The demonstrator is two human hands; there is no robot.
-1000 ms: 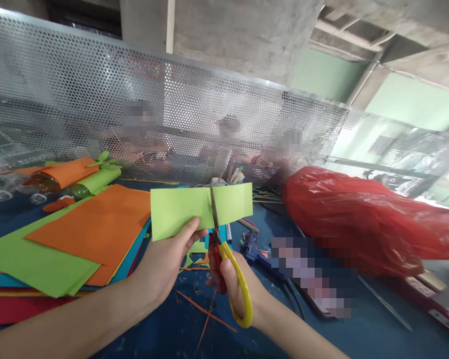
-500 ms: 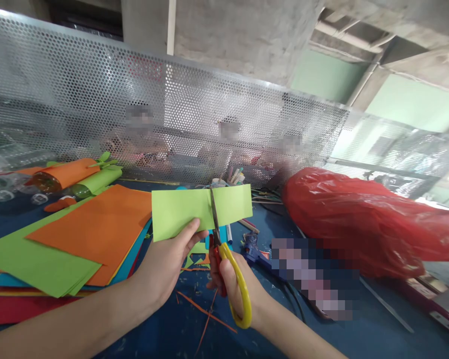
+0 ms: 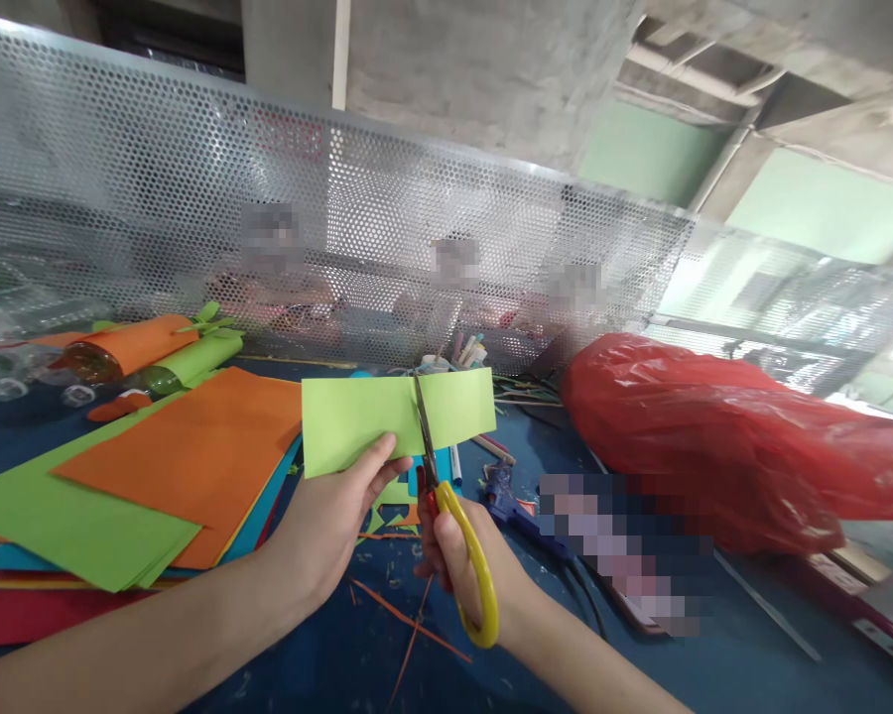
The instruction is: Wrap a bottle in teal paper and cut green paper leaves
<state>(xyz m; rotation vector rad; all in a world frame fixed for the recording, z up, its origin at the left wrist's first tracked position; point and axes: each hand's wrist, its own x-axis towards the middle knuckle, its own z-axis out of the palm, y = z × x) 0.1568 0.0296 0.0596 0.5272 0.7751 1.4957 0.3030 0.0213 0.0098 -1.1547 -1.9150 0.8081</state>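
Between thumb and fingers, my left hand pinches the lower edge of a light green sheet of paper, held up above the table. My right hand is closed round the yellow and red handles of a pair of scissors. The scissors' dark blades cross the paper right of its middle and reach its top edge. The part of the paper right of the blades tilts slightly away from the rest. My right fingers partly hide the red handle.
At left lies a stack of coloured paper, with paper-wrapped bottles behind it. A blue glue gun and a red plastic bag are at right. Paper scraps lie below the hands. A perforated metal screen stands behind, with people beyond it.
The scissors and my right hand have shifted slightly left, and the handles sit a little closer together. The right part of the green paper has moved slightly left too.
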